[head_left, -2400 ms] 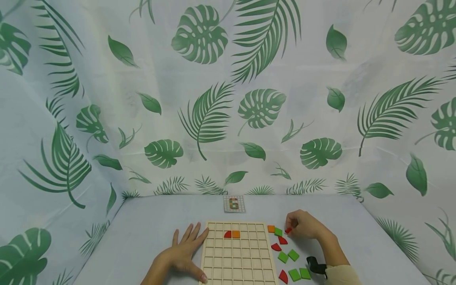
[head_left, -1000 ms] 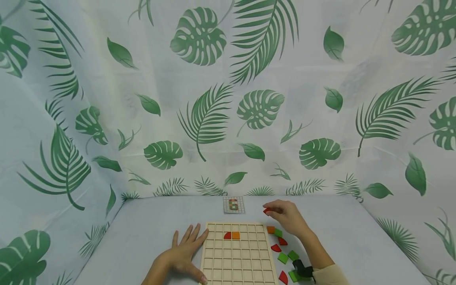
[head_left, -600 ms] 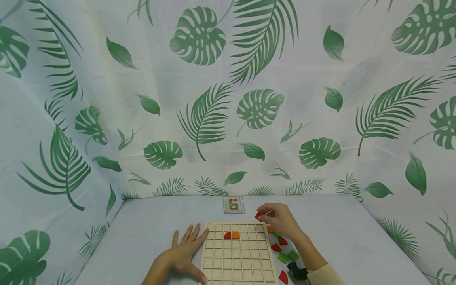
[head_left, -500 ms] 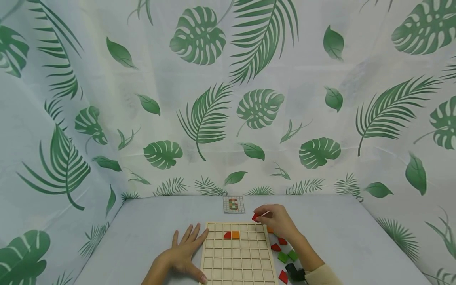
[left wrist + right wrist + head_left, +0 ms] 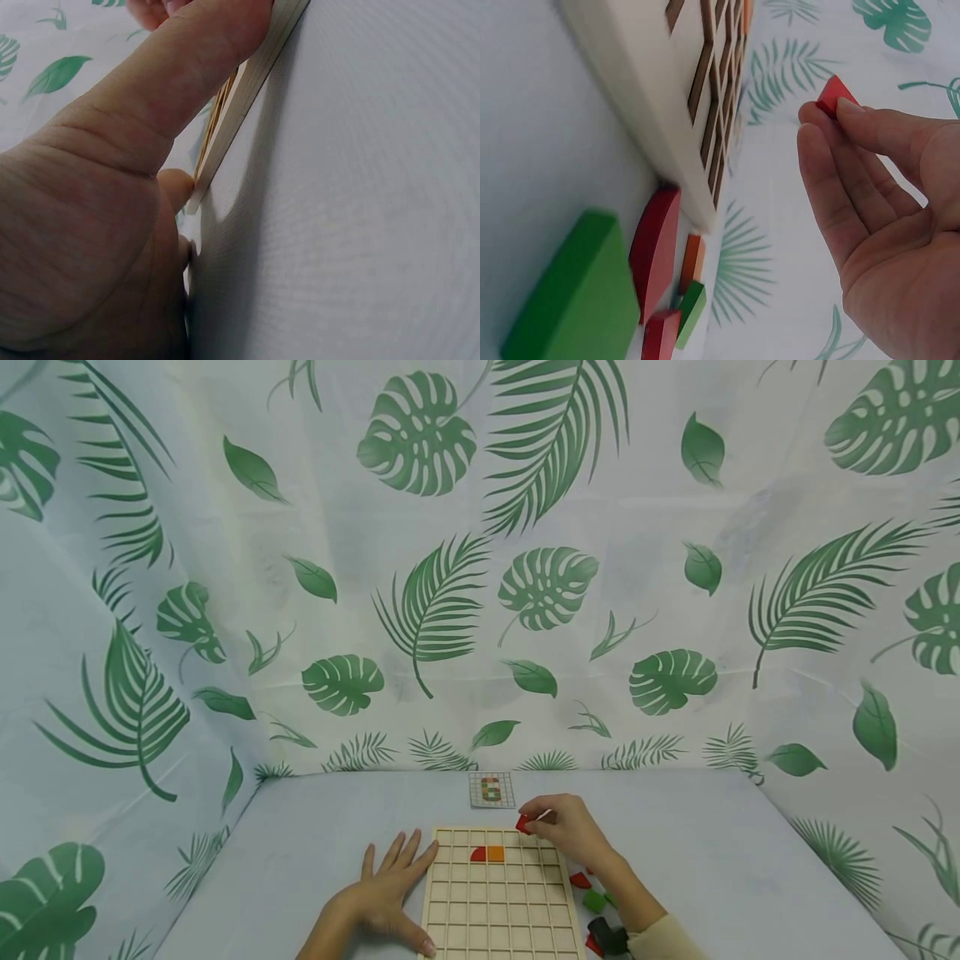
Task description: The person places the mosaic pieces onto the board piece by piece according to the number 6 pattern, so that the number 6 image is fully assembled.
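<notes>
A pale wooden grid board (image 5: 480,914) lies in front of me. Set in its cells, side by side, are a red quarter-circle tile (image 5: 479,855) and an orange square tile (image 5: 496,854). My left hand (image 5: 384,893) has its fingers spread, with index fingertip and thumb at the board's left edge; the left wrist view shows the thumb (image 5: 202,56) against the board's side. Over the far right part of the board, my right hand (image 5: 564,828) pinches another red tile (image 5: 832,96) between thumb and fingertips, one pointed corner sticking up in the right wrist view.
Behind the board lies a card (image 5: 492,790) printed with a coloured pattern on a grid. Loose tiles lie right of the board, among them a red one (image 5: 580,881) and a green one (image 5: 594,902), partly hidden by the right arm and its black wrist camera (image 5: 603,935).
My right hand has lifted the red tile from the loose pieces on the right, gone up past the board's far corner, then left over its far edge. The left hand stays put.
</notes>
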Demonstrator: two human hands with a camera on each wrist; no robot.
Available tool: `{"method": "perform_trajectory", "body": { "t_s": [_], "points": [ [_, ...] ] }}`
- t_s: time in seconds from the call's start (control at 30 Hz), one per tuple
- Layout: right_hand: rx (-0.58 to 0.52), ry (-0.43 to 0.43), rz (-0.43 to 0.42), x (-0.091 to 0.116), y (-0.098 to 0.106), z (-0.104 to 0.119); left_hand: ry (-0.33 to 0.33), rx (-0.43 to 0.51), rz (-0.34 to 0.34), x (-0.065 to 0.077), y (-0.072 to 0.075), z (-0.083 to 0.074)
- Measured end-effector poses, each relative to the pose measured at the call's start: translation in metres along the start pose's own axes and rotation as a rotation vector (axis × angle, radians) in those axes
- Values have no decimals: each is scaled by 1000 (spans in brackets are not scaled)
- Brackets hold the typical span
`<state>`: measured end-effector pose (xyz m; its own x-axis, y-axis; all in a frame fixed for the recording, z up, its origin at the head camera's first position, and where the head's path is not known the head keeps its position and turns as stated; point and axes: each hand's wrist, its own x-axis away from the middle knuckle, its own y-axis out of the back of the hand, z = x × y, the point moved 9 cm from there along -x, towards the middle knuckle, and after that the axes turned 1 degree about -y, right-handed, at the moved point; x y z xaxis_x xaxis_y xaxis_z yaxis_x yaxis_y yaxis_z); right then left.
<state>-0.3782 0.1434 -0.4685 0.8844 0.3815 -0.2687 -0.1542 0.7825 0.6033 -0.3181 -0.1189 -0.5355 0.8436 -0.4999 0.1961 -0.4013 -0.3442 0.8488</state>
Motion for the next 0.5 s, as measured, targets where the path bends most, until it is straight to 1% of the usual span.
{"method": "perform_trajectory", "body": {
  "t_s": [0.1,0.23,0.37,0.5],
  "points": [
    [-20,-13,13,-2,-5,2,2,6,0,-1,-1,2],
    [-20,-32,43,-5,-13,1,3,16,-4,-4,-3,6],
    [-19,-20,84,-4,-19,2,-3,16,-11,-4,-3,6],
    [0,-19,91,-4,-20,2,-3,19,-13,-3,-2,6]
  ]
}}
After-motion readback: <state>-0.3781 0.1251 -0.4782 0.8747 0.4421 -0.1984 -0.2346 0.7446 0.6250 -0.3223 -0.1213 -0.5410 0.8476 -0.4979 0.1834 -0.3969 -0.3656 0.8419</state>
